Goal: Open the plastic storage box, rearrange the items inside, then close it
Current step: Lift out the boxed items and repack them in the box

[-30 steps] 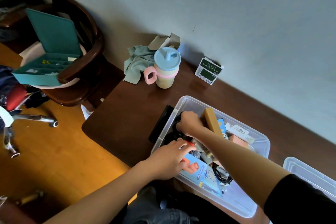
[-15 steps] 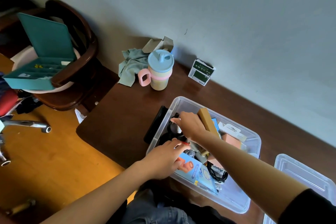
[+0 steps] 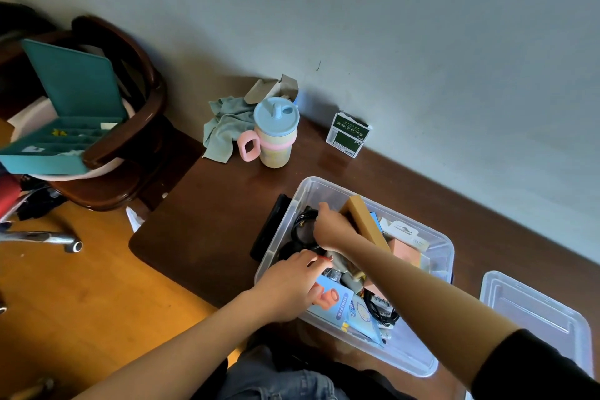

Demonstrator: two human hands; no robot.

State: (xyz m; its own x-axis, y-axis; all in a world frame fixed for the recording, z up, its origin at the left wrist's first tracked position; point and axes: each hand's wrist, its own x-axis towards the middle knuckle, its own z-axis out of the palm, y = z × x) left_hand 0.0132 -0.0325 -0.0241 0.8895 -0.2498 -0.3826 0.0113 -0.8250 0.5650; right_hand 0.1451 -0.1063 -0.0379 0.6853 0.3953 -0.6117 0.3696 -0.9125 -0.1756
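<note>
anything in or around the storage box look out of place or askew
Yes. A tan rectangular block stands tilted on end in the clear storage box, poking above the rim beside the right hand. A flat black item is wedged upright against the box's outer wall. The lid lies off to the right.
</note>
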